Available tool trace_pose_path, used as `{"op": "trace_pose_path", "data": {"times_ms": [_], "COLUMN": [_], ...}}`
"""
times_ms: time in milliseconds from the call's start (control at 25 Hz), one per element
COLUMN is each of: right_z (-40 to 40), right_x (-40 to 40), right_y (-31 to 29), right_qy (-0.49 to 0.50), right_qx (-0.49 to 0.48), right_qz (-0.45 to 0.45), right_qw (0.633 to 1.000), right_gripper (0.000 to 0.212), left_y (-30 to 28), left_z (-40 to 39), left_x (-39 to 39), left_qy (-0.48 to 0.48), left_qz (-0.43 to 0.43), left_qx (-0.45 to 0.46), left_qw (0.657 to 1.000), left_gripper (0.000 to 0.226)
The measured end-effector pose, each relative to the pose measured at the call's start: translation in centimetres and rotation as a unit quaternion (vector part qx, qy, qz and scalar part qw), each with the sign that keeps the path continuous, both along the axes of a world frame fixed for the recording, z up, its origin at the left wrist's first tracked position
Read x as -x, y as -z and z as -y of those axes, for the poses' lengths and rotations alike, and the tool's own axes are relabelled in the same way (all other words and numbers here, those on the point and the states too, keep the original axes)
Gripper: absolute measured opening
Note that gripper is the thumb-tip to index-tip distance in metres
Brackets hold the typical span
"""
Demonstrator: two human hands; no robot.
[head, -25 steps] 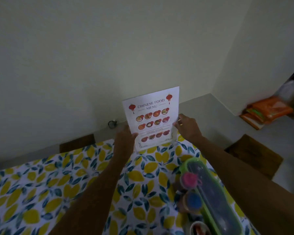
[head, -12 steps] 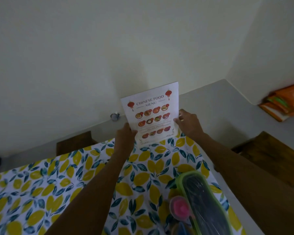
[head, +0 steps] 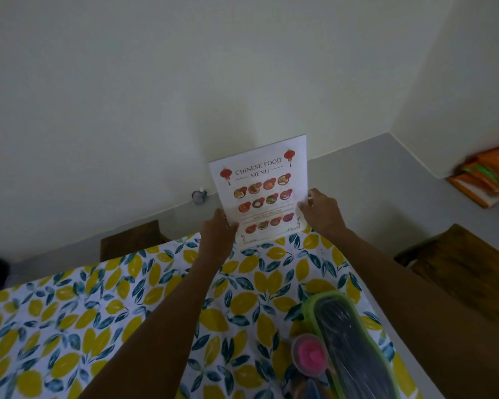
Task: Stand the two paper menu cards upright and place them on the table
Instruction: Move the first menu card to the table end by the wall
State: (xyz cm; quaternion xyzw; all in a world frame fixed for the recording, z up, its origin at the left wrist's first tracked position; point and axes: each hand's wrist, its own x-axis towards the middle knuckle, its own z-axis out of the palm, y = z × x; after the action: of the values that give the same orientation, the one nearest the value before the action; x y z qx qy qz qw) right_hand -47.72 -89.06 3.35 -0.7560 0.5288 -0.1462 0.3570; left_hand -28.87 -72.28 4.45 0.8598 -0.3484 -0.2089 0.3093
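A white paper menu card printed "Chinese Food Menu" stands upright at the far edge of the table, which wears a lemon-print cloth. My left hand pinches the card's lower left edge. My right hand holds its lower right edge. The card's bottom rests on or just above the cloth; I cannot tell which. A second menu card is not visible.
A green-rimmed clear container lies at the near right of the table, with a pink-lidded jar beside it. Dark wooden seats stand beyond the table's far and right edges. Orange packets lie on the floor by the wall.
The view has tilted up and shifted, so the container slid lower in frame. Both hands stay on the card, which remains upright at the table's far edge.
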Motion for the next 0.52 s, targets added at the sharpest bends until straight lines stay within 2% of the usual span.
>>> {"op": "trace_pose_path", "data": {"times_ms": [160,240,360,440,520], "right_z": [-1.1,-2.1,-4.8,-7.2,-10.8], "right_x": [0.4,0.6,0.5,0.0,-1.1], "right_y": [-1.2,-2.3,-4.4,-5.9,-7.6], "right_qy": [0.008,0.013,-0.009,-0.062,-0.122], "right_qx": [-0.045,-0.045,0.015,0.073,0.127], "right_qz": [0.017,0.016,-0.016,-0.070,-0.126], "right_qw": [0.999,0.999,1.000,0.993,0.976], "right_gripper": [0.049,0.053,0.055,0.055,0.056], "left_y": [-0.9,-1.7,-3.7,-5.3,-6.8], "left_z": [-0.8,-1.9,-4.5,-6.8,-10.2], "left_x": [0.2,0.5,0.6,0.5,-0.3], "left_qy": [0.014,0.026,0.031,0.053,0.069], "left_qz": [-0.013,0.014,0.119,0.220,0.283], "left_qx": [-0.019,-0.023,-0.050,-0.074,-0.085], "left_qw": [1.000,0.999,0.991,0.971,0.953], "left_gripper": [0.040,0.047,0.057,0.060,0.061]}}
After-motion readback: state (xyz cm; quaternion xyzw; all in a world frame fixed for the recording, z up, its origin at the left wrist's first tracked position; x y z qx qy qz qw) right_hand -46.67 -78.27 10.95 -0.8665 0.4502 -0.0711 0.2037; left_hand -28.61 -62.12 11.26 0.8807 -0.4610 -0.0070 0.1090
